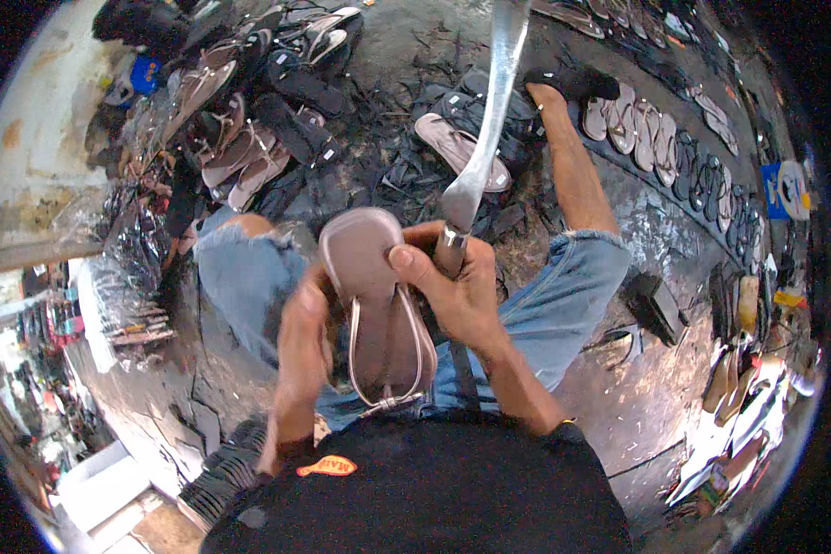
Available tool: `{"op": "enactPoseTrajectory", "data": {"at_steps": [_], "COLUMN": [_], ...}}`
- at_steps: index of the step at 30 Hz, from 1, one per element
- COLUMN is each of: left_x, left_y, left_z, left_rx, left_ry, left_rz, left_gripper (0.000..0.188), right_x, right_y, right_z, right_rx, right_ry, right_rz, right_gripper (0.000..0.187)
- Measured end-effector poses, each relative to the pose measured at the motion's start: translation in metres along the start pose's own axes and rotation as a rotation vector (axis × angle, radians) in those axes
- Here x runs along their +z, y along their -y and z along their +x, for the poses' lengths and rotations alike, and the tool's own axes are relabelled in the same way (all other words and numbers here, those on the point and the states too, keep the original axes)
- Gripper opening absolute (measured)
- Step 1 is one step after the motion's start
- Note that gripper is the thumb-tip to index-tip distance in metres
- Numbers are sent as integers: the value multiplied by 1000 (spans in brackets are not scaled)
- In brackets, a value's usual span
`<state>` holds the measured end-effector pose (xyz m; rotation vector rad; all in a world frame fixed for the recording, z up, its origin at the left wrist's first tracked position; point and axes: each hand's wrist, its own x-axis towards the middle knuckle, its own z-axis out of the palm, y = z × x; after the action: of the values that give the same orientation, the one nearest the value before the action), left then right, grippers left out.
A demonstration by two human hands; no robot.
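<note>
A brown thong sandal (371, 268) is held in front of my body, its rounded heel end away from me and its thin pale straps and toe end toward my shirt. My left hand (305, 323) grips the sandal's left edge; it is slightly blurred and some fingers are hidden behind the sole. My right hand (462, 286) presses its thumb on the sole near the heel. Within the same right hand is the handle of a long knife (478, 171), whose shiny metal blade points away, up past the top of the view.
A brown sandal (462, 152) lies among black scraps (406, 175) ahead. Heaped sandals (249, 157) are at the far left, rows of sandals (656, 138) at the far right. My jeans-clad knees (249, 286) flank my hands. A black block (656, 309) lies right; stacked black soles (226, 471) lie near left.
</note>
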<state>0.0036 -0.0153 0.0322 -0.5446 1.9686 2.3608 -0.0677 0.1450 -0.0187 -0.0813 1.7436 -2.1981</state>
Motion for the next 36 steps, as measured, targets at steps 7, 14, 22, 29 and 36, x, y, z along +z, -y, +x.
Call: {"op": "enactPoseTrajectory", "data": {"at_steps": [7,14,22,29,36], "left_x": [-17,-20,-9,22,45], "left_y": [-22,-12,-10,-68,-28], "left_z": [6,-9,-12,30,45], "left_rx": [-193,-367,-293,-75,-221], "left_ry": [22,5,49,185,93], "left_rz": [-79,-151,169,-73,-684], "left_gripper": [29,35,47,36,25], "right_x": [-18,-54,-54,-68,-94], "right_y": [18,-18,24,3,9], "right_z": [-88,-197,-66,18,-61], "right_rx": [-3,229,142,-232,-284], "right_ry": [-49,148,343,-73,-418], "right_rz": [-297,-771,-821,-426,-367], "right_gripper": [32,32,37,35,47]}}
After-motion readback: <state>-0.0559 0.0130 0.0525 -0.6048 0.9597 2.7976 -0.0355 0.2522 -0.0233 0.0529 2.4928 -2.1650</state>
